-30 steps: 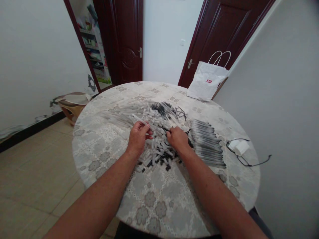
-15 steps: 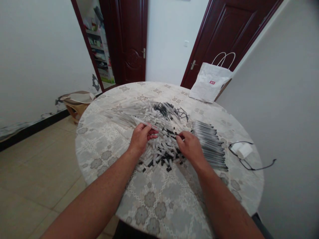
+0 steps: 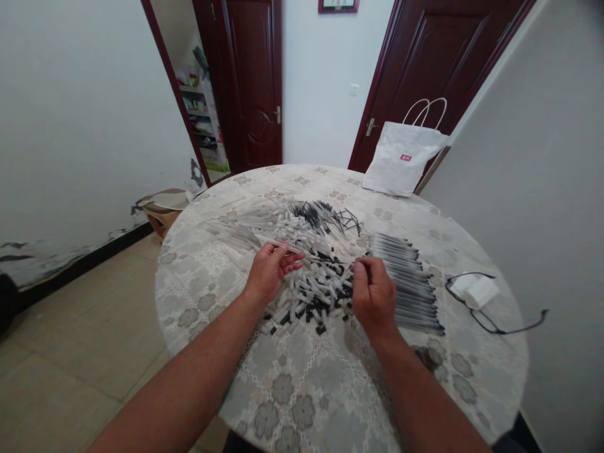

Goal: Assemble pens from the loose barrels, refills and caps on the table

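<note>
My left hand (image 3: 268, 274) pinches a clear pen barrel (image 3: 265, 239) between thumb and forefinger, the other fingers loosely curled. My right hand (image 3: 376, 292) is closed in a pinch on a thin pen refill (image 3: 333, 260) that points left toward the barrel's near end. Whether the refill and the barrel touch is too small to tell. Beneath and between both hands lies a pile of white and black pen caps (image 3: 314, 292). Behind them are loose clear barrels (image 3: 231, 228) and a bunch of dark-ended refills (image 3: 314, 214). A row of assembled-looking pens (image 3: 408, 283) lies beside my right hand.
The round table (image 3: 283, 390) has a patterned cloth. Eyeglasses (image 3: 500, 330) and a folded white tissue (image 3: 476, 290) lie at the right. A white paper bag (image 3: 403, 160) stands at the back right, and a stool (image 3: 165, 204) is on the floor to the left.
My right hand has drawn away to the right from the pile, with the thin refill now showing in its pinch. My left hand keeps its hold on the barrel. The camera view has shifted slightly.
</note>
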`<control>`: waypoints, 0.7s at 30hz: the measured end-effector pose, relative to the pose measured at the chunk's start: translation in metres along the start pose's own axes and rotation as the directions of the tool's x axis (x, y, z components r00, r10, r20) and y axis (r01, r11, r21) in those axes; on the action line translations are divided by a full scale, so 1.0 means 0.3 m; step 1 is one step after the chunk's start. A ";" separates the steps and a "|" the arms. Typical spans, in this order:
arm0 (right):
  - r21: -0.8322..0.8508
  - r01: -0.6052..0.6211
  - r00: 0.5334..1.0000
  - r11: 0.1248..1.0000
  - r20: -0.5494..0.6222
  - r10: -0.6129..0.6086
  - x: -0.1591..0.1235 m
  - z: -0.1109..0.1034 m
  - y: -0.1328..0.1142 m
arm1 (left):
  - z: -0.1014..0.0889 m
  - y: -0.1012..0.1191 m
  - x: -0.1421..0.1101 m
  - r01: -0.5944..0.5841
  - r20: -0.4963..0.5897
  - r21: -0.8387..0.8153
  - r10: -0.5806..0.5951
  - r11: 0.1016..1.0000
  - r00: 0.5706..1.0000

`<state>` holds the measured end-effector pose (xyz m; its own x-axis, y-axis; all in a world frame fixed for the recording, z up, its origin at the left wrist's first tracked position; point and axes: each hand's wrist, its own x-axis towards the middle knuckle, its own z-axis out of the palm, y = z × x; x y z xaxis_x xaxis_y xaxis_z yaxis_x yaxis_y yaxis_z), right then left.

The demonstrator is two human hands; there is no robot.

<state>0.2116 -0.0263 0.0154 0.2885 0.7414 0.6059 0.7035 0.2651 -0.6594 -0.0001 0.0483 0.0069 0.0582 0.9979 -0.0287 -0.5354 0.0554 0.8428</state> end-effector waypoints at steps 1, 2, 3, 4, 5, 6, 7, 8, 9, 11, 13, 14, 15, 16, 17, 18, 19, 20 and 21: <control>0.073 -0.047 0.999 0.996 -0.008 0.047 -0.003 -0.003 -0.003 | 0.001 0.002 -0.001 0.004 0.001 -0.015 -0.004 1.000 1.000; 0.144 -0.092 0.996 0.985 -0.005 0.094 -0.005 -0.002 -0.004 | 0.002 0.004 -0.003 0.009 0.004 -0.030 -0.009 1.000 1.000; 0.205 -0.130 0.991 0.970 0.001 0.133 -0.008 0.002 -0.003 | 0.003 0.005 -0.004 0.015 0.009 -0.042 -0.014 0.999 1.000; 0.254 -0.159 0.987 0.954 0.009 0.162 -0.009 0.008 -0.001 | 0.004 0.007 -0.005 0.021 0.016 -0.053 -0.020 0.998 1.000; 0.289 -0.180 0.983 0.940 0.011 0.185 -0.009 0.015 0.002 | 0.004 0.008 -0.007 0.025 0.023 -0.063 -0.024 0.998 0.999; 0.317 -0.195 0.979 0.928 0.010 0.202 -0.008 0.022 0.006 | 0.005 0.010 -0.008 0.030 0.030 -0.072 -0.028 0.997 0.999; 0.341 -0.208 0.976 0.917 0.009 0.218 -0.007 0.028 0.010 | 0.005 0.010 -0.009 0.034 0.037 -0.078 -0.032 0.996 0.999; 0.365 -0.220 0.972 0.905 0.007 0.234 -0.004 0.033 0.014 | 0.006 0.011 -0.010 0.039 0.043 -0.081 -0.036 0.996 0.998; 0.387 -0.231 0.969 0.893 0.007 0.248 -0.001 0.036 0.017 | 0.007 0.012 -0.011 0.044 0.049 -0.081 -0.041 0.996 0.998; 0.416 -0.247 0.964 0.875 0.011 0.267 0.004 0.039 0.020 | 0.011 0.013 -0.015 0.055 0.062 -0.079 -0.050 0.995 0.997; 0.420 -0.256 0.961 0.870 0.018 0.274 0.006 0.039 0.019 | 0.015 0.015 -0.019 0.063 0.076 -0.072 -0.058 0.995 0.995; 0.416 -0.258 0.962 0.872 0.024 0.273 0.006 0.039 0.017 | 0.017 0.016 -0.022 0.065 0.080 -0.068 -0.059 0.996 0.995; 0.412 -0.259 0.962 0.874 0.030 0.272 0.005 0.039 0.014 | 0.019 0.017 -0.024 0.065 0.082 -0.063 -0.060 0.996 0.995; 0.409 -0.260 0.962 0.875 0.036 0.270 0.003 0.039 0.011 | 0.021 0.017 -0.025 0.064 0.083 -0.060 -0.059 0.996 0.995; 0.408 -0.261 0.963 0.875 0.042 0.267 0.001 0.040 0.009 | 0.021 0.017 -0.027 0.063 0.085 -0.058 -0.058 0.996 0.995; 0.410 -0.260 0.963 0.874 0.047 0.265 -0.002 0.042 0.007 | 0.022 0.017 -0.028 0.062 0.088 -0.058 -0.057 0.996 0.994; 0.412 -0.259 0.964 0.874 0.051 0.262 -0.005 0.044 0.006 | 0.023 0.016 -0.028 0.062 0.093 -0.060 -0.056 0.996 0.994; 0.409 -0.256 0.965 0.876 0.056 0.256 -0.008 0.045 0.006 | 0.023 0.015 -0.028 0.062 0.098 -0.062 -0.056 0.996 0.994; 0.402 -0.251 0.967 0.881 0.063 0.246 -0.011 0.047 0.007 | 0.024 0.015 -0.028 0.064 0.104 -0.064 -0.057 0.996 0.993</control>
<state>0.2030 -0.0194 0.0058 0.4111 0.8214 0.3954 0.2866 0.2953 -0.9114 0.0032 0.0398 0.0148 0.1759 0.9842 -0.0211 -0.5831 0.1214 0.8033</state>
